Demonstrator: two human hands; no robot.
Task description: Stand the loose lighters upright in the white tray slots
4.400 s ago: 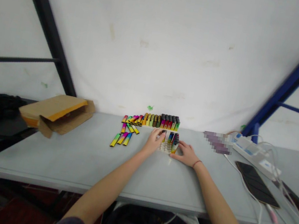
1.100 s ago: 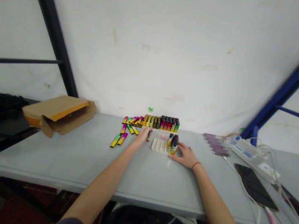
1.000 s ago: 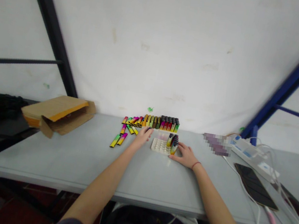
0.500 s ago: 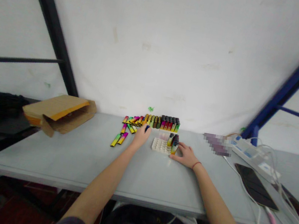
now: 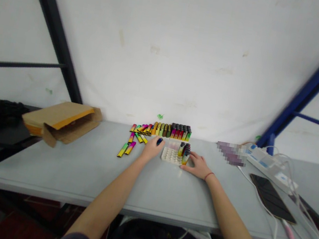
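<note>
A white tray (image 5: 168, 156) with rows of round holes lies on the table in front of me. Several lighters (image 5: 185, 155) with dark tops stand upright at its right end. My right hand (image 5: 199, 166) holds that end, thumb at the near corner and fingers alongside the lighters. Just left of the tray, my left hand (image 5: 152, 149) is closed on a lighter, of which only the dark blue-black end (image 5: 160, 141) shows. Behind, a block of upright black-topped lighters (image 5: 181, 133) adjoins rows of yellowish upright pieces (image 5: 161, 129). Loose, brightly coloured pieces (image 5: 130, 147) lie to the left.
An open cardboard box (image 5: 61, 116) lies on its side at the left of the grey table (image 5: 100, 179). On the right are a phone (image 5: 272, 197), a power strip (image 5: 272, 167), white cables and a blurred purple item (image 5: 231, 154). A white wall rises behind.
My left hand has moved a little right and nearer, towards the tray, with the lighter in it. My right hand stays at the tray's right end.
</note>
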